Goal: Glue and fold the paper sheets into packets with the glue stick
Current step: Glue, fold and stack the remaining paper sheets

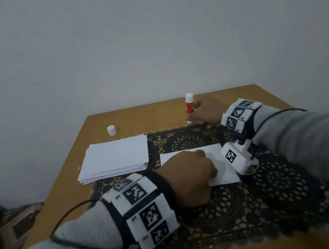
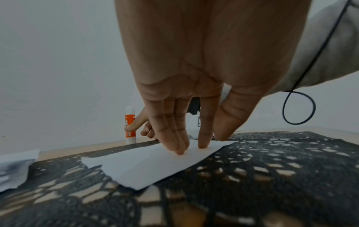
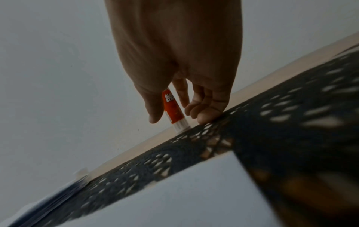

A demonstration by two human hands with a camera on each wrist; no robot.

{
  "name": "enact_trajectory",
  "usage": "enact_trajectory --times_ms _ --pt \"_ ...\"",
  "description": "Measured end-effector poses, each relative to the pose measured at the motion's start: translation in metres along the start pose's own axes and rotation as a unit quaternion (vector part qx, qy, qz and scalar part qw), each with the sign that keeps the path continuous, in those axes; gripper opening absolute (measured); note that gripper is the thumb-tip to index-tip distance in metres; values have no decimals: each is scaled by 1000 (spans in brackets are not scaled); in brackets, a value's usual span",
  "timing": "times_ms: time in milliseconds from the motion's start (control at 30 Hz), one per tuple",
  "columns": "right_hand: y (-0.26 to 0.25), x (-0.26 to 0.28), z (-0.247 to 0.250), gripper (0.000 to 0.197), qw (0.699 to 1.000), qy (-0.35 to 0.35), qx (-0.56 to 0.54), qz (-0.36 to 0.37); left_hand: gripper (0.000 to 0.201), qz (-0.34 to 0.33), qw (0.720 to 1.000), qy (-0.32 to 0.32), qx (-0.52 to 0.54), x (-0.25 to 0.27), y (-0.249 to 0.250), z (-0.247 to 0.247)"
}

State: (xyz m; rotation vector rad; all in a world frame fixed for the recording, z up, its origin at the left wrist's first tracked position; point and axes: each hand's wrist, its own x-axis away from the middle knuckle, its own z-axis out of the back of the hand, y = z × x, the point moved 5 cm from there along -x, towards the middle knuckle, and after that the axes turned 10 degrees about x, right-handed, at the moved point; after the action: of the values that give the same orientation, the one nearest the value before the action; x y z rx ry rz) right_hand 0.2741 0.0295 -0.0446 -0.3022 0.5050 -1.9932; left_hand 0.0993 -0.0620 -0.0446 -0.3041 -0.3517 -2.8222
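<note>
Near table's (image 1: 262,96) far edge: one glue stick (image 1: 189,107) upright, uncapped, label reads "GLUE STICK"; right hand (image 1: 207,111) pinching it. One white cap (image 1: 111,130) apart, far left. One paper stack (image 1: 114,158) left on black lace mat (image 1: 276,182). One folded sheet (image 1: 218,158) mid-mat, left hand (image 1: 189,176) pressing it, fingers straight.

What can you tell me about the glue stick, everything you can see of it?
The glue stick is a small cylinder with an orange-red printed label, a white top and a white base. It stands upright on the bare wooden table, just beyond the black lace mat. Its white cap sits apart, off to the left. The right hand is at it, thumb and a finger either side of the label; whether they actually grip it is unclear.
</note>
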Motion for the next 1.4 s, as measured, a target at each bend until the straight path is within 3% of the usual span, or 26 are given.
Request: enact_trajectory --times_ms 233,467,567,733,1233,1400 --pt "-6 -3 2 21 999 25 -3 26 43 -8 1000 -5 1 0 -2 -3" --pt "-7 41 34 22 995 4 -12 95 41 9 1000 -4 -15 10 5 -11" --pt "-10 63 42 26 994 -1 -5 105 50 33 999 -16 -25 18 10 -18" --pt "-27 93 21 20 987 -81 -1 140 59 63 996 -58 -10 23 11 -21" --pt "-62 88 -22 19 967 -34 40 248 63 63 994 -87 -11 20 7 -22" --pt "-65 83 -19 17 967 -21 70 244 64 69 994 -87 -15 20 7 -23"
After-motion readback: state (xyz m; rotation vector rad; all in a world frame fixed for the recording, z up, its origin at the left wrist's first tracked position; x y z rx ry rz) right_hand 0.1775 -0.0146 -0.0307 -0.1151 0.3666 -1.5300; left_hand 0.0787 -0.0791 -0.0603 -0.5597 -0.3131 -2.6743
